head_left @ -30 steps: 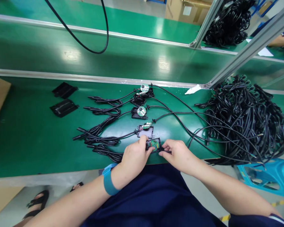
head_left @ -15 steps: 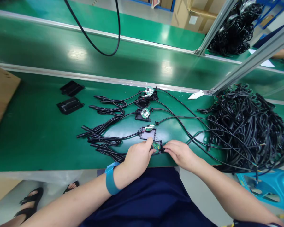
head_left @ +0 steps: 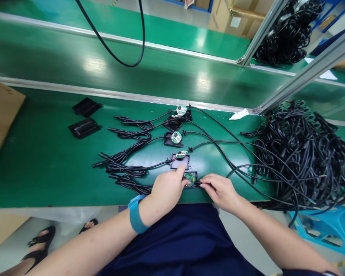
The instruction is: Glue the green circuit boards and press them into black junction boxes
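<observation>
My left hand [head_left: 167, 188] is closed on the left side of a small black plastic case [head_left: 196, 174], thumb and fingers at its edge. Inside the case lies a green circuit board [head_left: 190, 178] with thin coloured wires. At the case's right end, my right hand [head_left: 220, 190] pinches a black cable where it meets the case; the fingers partly hide the grip. Farther back lie more open cases, among them one with a pale inside [head_left: 176, 163] and one under a round circuit board [head_left: 176, 137]. Bundled black cables [head_left: 133, 168] run out to their left.
A large heap of black cables [head_left: 301, 161] covers the bench's right side. Two black covers [head_left: 85, 127] lie at left, near a cardboard box [head_left: 2, 115]. A metal post [head_left: 301, 74] rises at right. A blue stool [head_left: 327, 230] stands below; a person's sandalled feet show at lower left.
My right hand has shifted slightly right and down at the case's end. More of the circuit board shows between my hands. The left hand has barely moved.
</observation>
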Demonstrator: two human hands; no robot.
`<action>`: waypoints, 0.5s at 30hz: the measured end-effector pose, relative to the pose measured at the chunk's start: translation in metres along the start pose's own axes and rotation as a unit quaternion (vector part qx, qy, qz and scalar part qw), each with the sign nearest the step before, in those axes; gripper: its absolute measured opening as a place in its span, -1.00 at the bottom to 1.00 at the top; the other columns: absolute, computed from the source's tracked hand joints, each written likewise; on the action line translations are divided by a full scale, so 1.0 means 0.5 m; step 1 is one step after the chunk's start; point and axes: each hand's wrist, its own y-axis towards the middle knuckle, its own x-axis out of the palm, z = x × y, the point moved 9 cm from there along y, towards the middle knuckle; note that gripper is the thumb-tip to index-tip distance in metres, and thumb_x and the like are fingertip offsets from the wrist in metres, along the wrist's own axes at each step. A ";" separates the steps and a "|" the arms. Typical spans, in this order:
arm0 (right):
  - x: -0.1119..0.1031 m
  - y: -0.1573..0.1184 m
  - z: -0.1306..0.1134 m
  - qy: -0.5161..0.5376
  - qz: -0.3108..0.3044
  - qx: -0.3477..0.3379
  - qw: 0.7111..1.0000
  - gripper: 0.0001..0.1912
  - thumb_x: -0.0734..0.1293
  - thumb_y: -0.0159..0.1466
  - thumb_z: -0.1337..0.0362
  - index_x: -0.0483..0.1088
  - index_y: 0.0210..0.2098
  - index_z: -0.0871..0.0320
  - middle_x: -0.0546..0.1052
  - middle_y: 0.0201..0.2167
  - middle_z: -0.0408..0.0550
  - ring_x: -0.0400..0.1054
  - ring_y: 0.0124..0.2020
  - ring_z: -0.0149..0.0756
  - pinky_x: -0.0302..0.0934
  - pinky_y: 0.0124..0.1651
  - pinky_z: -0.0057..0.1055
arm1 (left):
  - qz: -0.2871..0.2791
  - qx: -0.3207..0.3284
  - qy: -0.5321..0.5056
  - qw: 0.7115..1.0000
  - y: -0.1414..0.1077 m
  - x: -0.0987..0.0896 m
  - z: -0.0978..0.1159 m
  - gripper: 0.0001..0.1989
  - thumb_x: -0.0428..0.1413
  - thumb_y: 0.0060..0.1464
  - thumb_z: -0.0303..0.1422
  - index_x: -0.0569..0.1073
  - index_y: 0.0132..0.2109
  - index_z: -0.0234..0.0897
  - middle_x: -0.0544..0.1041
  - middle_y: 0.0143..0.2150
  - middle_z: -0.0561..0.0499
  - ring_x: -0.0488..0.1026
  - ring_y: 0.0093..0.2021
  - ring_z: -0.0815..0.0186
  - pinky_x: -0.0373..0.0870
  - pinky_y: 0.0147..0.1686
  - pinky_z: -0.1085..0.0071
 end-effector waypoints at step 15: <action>0.030 -0.003 0.031 0.180 -0.049 0.252 0.950 -0.92 0.34 0.27 0.33 0.45 -0.36 0.18 0.47 -0.52 -0.21 0.26 -0.52 -0.48 0.14 -0.44 -0.53 | -0.018 0.006 -0.004 1.000 0.000 -0.016 0.000 -0.78 0.21 0.21 -0.28 0.38 -0.09 -0.27 0.59 -0.23 -0.07 0.57 -0.21 0.14 0.34 -0.32 0.35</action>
